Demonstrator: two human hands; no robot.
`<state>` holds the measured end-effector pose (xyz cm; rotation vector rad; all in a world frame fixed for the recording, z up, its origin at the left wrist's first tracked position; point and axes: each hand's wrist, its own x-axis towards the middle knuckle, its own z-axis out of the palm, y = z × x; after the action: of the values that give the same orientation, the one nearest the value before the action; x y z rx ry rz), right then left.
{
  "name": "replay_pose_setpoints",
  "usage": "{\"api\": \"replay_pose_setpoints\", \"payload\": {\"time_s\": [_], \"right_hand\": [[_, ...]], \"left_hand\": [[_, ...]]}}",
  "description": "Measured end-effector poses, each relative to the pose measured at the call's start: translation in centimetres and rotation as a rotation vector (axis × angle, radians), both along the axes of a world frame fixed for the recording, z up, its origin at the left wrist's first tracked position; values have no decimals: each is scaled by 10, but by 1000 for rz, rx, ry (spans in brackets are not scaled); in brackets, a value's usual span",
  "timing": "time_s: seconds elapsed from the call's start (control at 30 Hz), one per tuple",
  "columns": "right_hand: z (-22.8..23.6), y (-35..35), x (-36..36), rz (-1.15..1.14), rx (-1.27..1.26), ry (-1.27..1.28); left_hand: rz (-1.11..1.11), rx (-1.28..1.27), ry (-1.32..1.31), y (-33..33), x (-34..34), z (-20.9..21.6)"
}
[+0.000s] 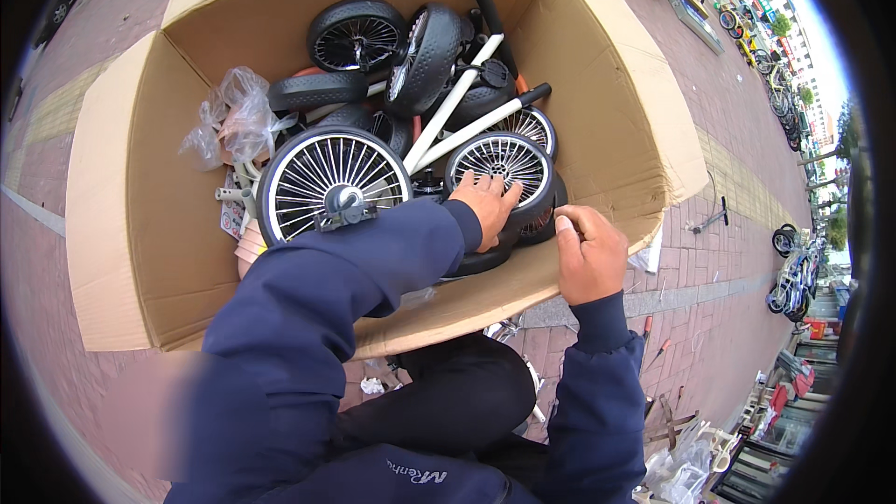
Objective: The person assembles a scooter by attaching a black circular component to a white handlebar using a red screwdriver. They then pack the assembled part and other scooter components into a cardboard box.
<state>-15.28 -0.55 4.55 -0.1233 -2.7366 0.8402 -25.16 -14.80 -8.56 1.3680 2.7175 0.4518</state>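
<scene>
My left hand [483, 209] reaches into the cardboard box [597, 157], fingers apart and resting on a small spoked wheel [509, 151] with a black tyre. Over the box's near right edge is my right hand [592, 254], its fingers curled and the thumb against them; whatever they may hold is hidden. A larger spoked wheel [308, 177] with a grey hub lies left of my left hand. Two white tubes [454, 105] with black ends slant up between the wheels. Behind them are more black-tyred wheels [357, 35], one [422, 61] standing on edge.
Clear plastic wrap [245, 98] and pale tube parts [245, 177] fill the box's left side. Its flaps [98, 196] fold outward. Tools [667, 422] and plastic bags [686, 471] lie on the brick paving at the lower right. Parked bicycles [791, 271] stand farther right.
</scene>
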Motion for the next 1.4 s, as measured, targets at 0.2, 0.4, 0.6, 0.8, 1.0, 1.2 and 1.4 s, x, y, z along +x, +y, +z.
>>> {"api": "replay_pose_setpoints", "payload": {"time_s": [0.2, 0.4, 0.6, 0.8, 1.0, 1.2, 1.4], "right_hand": [[1, -2, 14, -60, -60, 11], [0, 0, 20, -83, -103, 64], [-1, -2, 15, -86, -59, 71], [1, -6, 11, -94, -34, 47], [1, -5, 16, -84, -22, 37], [0, -7, 21, -58, -25, 48], [-1, -11, 18, -69, -22, 42]], "left_hand": [[-120, 207, 194, -10, -14, -64], [384, 519, 3, -61, -66, 28], [438, 204, 137, -161, -119, 154], [106, 539, 103, -74, -55, 88], [-194, -182, -324, -34, 45, -54], [-235, -185, -40, -46, 43, -117], [-256, -67, -15, -48, 40, -136]]}}
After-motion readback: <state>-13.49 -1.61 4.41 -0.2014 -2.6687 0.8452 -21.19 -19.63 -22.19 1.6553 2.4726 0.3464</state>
